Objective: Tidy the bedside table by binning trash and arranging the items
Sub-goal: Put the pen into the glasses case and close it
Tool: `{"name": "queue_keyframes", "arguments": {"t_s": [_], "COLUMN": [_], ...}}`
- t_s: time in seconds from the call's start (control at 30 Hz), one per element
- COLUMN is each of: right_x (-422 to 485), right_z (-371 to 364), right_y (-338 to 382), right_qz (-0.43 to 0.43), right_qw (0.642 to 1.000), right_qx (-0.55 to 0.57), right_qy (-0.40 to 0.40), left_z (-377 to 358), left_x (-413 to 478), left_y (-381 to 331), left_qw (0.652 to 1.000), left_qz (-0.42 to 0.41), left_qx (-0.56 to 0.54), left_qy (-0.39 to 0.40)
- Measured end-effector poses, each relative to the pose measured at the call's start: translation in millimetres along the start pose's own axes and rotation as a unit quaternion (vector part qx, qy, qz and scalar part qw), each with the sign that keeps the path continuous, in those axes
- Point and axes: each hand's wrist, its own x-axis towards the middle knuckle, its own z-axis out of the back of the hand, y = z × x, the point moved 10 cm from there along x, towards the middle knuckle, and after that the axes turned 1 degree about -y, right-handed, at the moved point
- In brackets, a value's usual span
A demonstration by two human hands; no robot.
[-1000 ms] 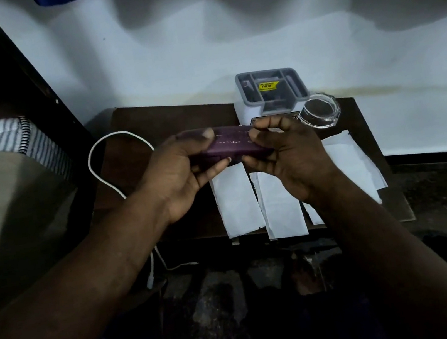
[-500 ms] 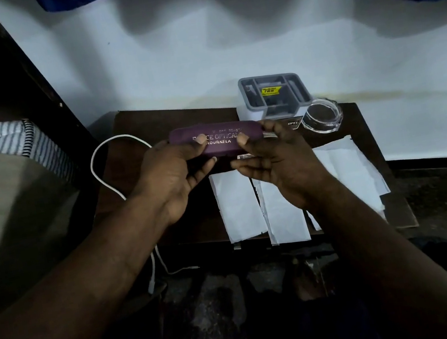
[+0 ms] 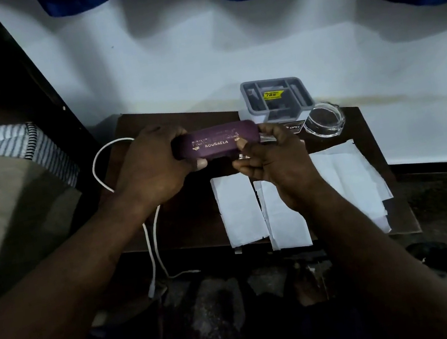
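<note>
The left hand [image 3: 152, 169] is curled round the left end of the purple case [image 3: 212, 141], thumb along its lower edge, and the right hand [image 3: 273, 158] pinches the right end with its thumb on the lettered face. The case is held in the air over the back half of the bedside table [image 3: 174, 124]. A slip looks like the main risk: gripped only by its ends, the case could drop onto the glass dish [image 3: 324, 121] just beyond the right hand. Set down carelessly, it could also crumple or shift the white papers [image 3: 240, 210] below, some of which overhang the front edge. The white cable [image 3: 151, 239] trailing off the left side might snag a wrist. Something shiny glints under the right fingers; I cannot tell what. The case's top line of gold lettering is blurred, the grey organiser [image 3: 273, 97] is dim inside, and the floor is too dark to read
</note>
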Motion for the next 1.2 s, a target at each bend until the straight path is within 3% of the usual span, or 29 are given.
{"name": "queue_keyframes", "arguments": {"t_s": [0.17,0.53,0.9,1.2], "right_x": [4.4,11.3,22.6,20.3], "right_z": [11.2,33.9,29.2,31.8], "right_y": [13.4,26.4,33.4,70.7], "right_qz": [0.081,0.131,0.186,0.309], "right_qw": [0.977,0.963,0.925,0.822], "right_qx": [-0.193,-0.218,-0.32,-0.452], "right_qy": [-0.038,-0.087,-0.089,-0.159], "left_z": [9.1,-41.9,-67.2,-70.1], "left_x": [15.5,59.6,85.8,87.3], "left_y": [8.7,31.4,31.2,27.6], "left_qw": [0.998,0.983,0.97,0.972], "left_qz": [0.003,0.051,0.087,0.089], "left_qx": [0.053,0.162,0.211,0.204], "left_qy": [-0.017,0.075,0.084,0.078]}}
